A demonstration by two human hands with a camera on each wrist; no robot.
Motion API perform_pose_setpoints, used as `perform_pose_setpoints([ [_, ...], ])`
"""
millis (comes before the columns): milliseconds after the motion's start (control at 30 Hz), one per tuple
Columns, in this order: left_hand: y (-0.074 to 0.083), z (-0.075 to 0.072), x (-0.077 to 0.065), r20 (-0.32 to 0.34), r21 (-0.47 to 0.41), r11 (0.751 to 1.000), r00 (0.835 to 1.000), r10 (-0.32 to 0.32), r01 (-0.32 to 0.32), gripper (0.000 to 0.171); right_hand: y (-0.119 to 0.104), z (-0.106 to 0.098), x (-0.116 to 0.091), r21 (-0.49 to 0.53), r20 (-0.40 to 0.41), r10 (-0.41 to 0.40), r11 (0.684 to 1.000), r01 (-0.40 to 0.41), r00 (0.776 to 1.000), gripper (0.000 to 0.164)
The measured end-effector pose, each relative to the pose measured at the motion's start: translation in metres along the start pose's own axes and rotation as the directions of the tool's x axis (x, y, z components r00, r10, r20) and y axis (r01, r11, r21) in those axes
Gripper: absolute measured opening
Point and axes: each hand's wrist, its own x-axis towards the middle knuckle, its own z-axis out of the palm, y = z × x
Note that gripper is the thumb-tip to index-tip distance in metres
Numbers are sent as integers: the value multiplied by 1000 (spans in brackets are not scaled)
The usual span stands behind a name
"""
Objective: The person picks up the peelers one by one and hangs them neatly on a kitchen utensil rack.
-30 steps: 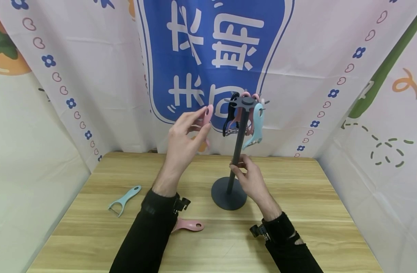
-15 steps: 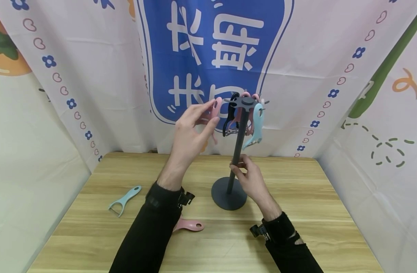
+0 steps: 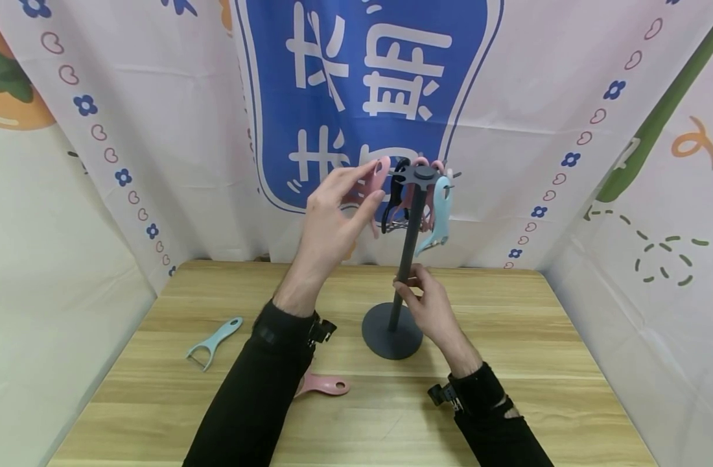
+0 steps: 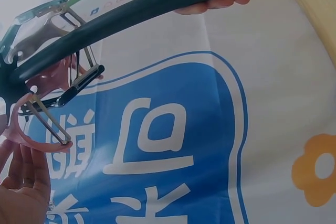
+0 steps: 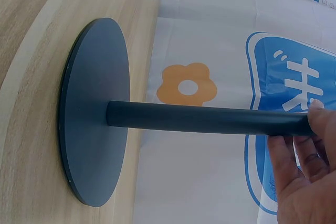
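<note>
Pink peeler point(image 3: 384, 172), pinched in the left hand point(image 3: 336, 211), has moved up and rightward to just beside a hook point(image 3: 395, 172) of the dark stand point(image 3: 385, 344); the right hand point(image 3: 431, 303) grips its post point(image 3: 409, 246). Keeping handle square, post steady seems advisable.

Wd tbl point(image 3: 415, 421) w/ stand point(image 3: 409, 250), lt-blue peeler point(image 3: 219, 335), pink handle point(image 3: 326, 384)

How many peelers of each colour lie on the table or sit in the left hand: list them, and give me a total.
Light blue: 1 (light blue Y-peeler on the table)
Pink: 2 (pink Y-peeler in the left hand; pink peeler on the table, partly behind the sleeve)
Total: 3
</note>
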Motion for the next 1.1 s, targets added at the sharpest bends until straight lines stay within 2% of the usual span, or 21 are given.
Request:
perform_pose_setpoints([
  [367, 0, 3, 4, 35, 23, 1000, 999, -4, 3, 51, 1, -1, 0, -10, -3, -13, 1000, 13, 1000, 18],
  [1100, -5, 12, -3, 84, 6, 1000, 996, -3, 3, 55, -1, -1, 0, -7, 2, -5, 1000, 5, 1000, 18],
])
